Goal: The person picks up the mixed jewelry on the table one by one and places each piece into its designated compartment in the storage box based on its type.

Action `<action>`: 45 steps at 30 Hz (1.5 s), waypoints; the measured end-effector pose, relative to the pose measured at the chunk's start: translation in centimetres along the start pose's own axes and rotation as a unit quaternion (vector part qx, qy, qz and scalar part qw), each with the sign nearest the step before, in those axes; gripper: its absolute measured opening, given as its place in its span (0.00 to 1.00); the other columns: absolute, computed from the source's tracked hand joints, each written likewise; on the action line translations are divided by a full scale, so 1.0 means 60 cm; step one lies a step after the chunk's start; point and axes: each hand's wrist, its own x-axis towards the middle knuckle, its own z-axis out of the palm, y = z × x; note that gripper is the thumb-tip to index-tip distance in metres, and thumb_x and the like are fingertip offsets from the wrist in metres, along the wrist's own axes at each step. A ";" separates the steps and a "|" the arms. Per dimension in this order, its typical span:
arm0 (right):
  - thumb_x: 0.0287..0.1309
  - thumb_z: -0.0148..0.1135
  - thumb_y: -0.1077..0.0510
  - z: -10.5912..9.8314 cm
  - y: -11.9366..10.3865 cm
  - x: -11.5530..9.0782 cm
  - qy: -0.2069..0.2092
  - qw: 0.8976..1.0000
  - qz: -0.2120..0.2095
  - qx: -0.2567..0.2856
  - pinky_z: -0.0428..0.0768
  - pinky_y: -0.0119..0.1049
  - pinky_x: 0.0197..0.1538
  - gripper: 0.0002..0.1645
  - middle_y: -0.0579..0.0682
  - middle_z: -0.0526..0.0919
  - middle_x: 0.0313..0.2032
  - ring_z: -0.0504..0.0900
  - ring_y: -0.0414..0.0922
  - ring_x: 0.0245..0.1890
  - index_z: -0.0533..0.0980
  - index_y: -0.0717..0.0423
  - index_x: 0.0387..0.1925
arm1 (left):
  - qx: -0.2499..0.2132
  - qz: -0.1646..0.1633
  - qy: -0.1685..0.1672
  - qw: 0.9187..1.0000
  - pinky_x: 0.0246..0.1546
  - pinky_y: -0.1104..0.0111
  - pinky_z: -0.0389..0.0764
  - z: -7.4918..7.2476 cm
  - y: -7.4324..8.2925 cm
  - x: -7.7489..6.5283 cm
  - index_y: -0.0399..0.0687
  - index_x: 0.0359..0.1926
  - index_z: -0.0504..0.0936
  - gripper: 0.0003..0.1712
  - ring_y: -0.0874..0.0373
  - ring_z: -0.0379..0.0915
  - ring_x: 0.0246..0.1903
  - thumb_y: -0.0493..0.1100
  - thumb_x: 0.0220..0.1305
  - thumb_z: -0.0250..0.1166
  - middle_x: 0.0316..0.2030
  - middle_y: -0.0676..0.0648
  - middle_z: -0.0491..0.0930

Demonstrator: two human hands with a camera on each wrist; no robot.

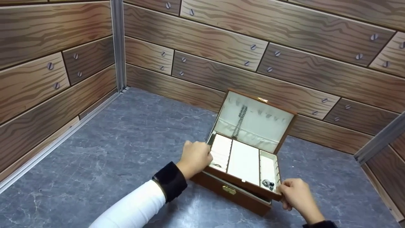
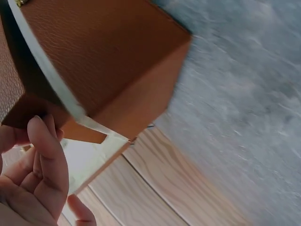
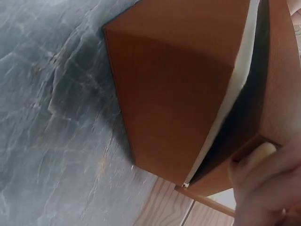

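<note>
A brown jewelry box (image 1: 218, 191) stands on the floor with its pale-lined lid (image 1: 269, 123) raised. Its white-lined tray (image 1: 244, 161) sits tilted, front edge above the box rim, a dark gap beneath. My left hand (image 1: 196, 156) grips the tray's left end; in the left wrist view its fingers (image 2: 47, 141) curl at the tray's corner. At the opposite end, my right hand (image 1: 295, 194) pinches the front right corner, its thumb (image 3: 258, 157) pressing the tray's side. Small dark jewelry pieces (image 1: 267, 183) lie in the right compartment, and a ring (image 1: 217, 165) in the left one.
Silvery chains (image 1: 240, 122) hang inside the lid. A gold clasp plate (image 1: 229, 189) is on the box front. Wood-patterned walls (image 1: 202, 69) with metal corner posts (image 1: 118, 44) enclose the grey marbled surface (image 1: 126, 136), which extends left of the box.
</note>
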 end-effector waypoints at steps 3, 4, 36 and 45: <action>0.44 0.52 0.65 0.007 -0.004 0.000 0.002 1.000 -0.001 -0.002 0.71 0.32 0.13 0.10 0.44 0.70 0.03 0.68 0.37 0.03 0.74 0.61 0.13 | -0.002 0.001 -0.011 1.000 0.30 0.66 0.60 -0.001 -0.008 -0.001 0.53 0.08 0.58 0.19 0.56 0.68 0.15 0.37 0.46 0.56 0.09 0.53 0.67; 0.44 0.52 0.65 0.010 -0.005 0.000 0.004 1.000 -0.001 -0.003 0.71 0.33 0.13 0.10 0.44 0.70 0.03 0.68 0.37 0.03 0.73 0.61 0.13 | -0.003 0.003 -0.009 1.000 0.31 0.66 0.59 -0.001 -0.010 -0.001 0.53 0.08 0.57 0.19 0.57 0.67 0.15 0.37 0.46 0.56 0.09 0.54 0.65; 0.49 0.51 0.56 0.051 -0.003 -0.007 0.121 0.979 -0.053 -0.157 0.62 0.36 0.22 0.16 0.47 0.68 0.12 0.65 0.43 0.17 0.64 0.52 0.10 | 0.097 0.061 0.035 0.993 0.34 0.67 0.55 0.030 -0.033 -0.005 0.51 0.15 0.72 0.12 0.62 0.66 0.16 0.40 0.53 0.57 0.16 0.54 0.77; 0.48 0.52 0.52 0.062 0.001 -0.010 0.098 0.974 -0.036 -0.201 0.56 0.34 0.19 0.18 0.42 0.58 0.09 0.60 0.41 0.13 0.59 0.50 0.10 | 0.190 0.092 0.095 0.973 0.33 0.65 0.55 0.045 -0.031 -0.009 0.52 0.16 0.75 0.09 0.61 0.71 0.16 0.42 0.48 0.63 0.15 0.55 0.76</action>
